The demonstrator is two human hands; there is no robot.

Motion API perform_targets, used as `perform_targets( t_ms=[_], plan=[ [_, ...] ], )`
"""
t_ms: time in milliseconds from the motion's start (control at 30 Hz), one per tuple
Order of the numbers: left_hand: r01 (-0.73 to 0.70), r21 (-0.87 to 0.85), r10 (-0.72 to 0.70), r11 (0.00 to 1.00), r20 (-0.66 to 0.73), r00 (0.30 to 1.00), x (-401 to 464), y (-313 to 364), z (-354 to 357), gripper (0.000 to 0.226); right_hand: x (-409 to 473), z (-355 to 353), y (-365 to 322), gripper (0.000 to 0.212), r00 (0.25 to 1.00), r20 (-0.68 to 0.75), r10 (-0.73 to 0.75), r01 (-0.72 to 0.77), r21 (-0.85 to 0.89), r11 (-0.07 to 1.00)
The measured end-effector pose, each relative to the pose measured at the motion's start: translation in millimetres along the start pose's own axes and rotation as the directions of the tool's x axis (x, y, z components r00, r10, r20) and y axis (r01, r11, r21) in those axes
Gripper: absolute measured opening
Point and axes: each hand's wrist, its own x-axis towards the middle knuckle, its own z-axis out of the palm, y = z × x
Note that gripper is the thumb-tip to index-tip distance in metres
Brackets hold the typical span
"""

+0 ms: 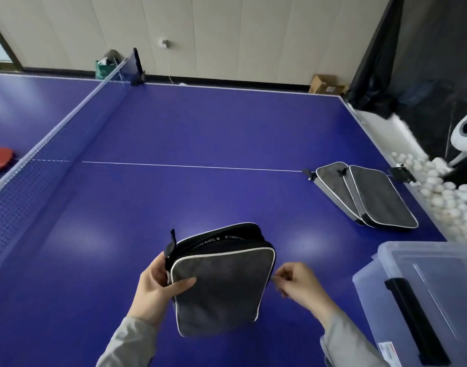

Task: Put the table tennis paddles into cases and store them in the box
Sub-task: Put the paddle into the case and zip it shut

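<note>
A net (49, 144) crosses the blue table (200, 128); white balls (438, 189), seemingly trayed, beside it.

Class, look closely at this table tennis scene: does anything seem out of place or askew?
One red paddle lies alone beyond the net, at the far left, apart from the cases. Two grey cases near the table's right edge overlap crookedly. The left hand holds a third case. Nothing looks spilled or damaged.
</note>
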Motion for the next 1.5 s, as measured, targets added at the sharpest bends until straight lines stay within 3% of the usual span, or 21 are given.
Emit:
perform_targets(
  t_ms=[267,467,767,1000,1500],
  plan=[
    [-0.051,0.134,0.035,0.990,0.118,0.992,4,13,-7,0.054,-11,-9,-33,0.026,0.994,-0.064,0.094,-0.078,0.221,0.972],
    [-0.046,0.143,0.034,0.989,0.091,0.995,3,11,-8,0.054,-24,-40,-80,0.021,0.991,-0.129,0.015,0.027,0.311,0.950],
    [-0.050,0.165,0.039,0.985,0.068,0.997,7,26,12,0.050,-39,-38,-138,0.017,0.960,-0.250,-0.127,0.181,0.204,0.962],
    [-0.066,0.324,0.044,0.944,0.074,0.996,15,43,35,0.046,-48,-18,-161,0.014,0.926,-0.294,-0.236,0.271,0.083,0.959],
    [-0.103,0.489,0.070,0.866,0.085,0.994,18,56,58,0.031,-63,3,-181,0.012,0.876,-0.356,-0.325,0.331,-0.048,0.943]
  ],
)
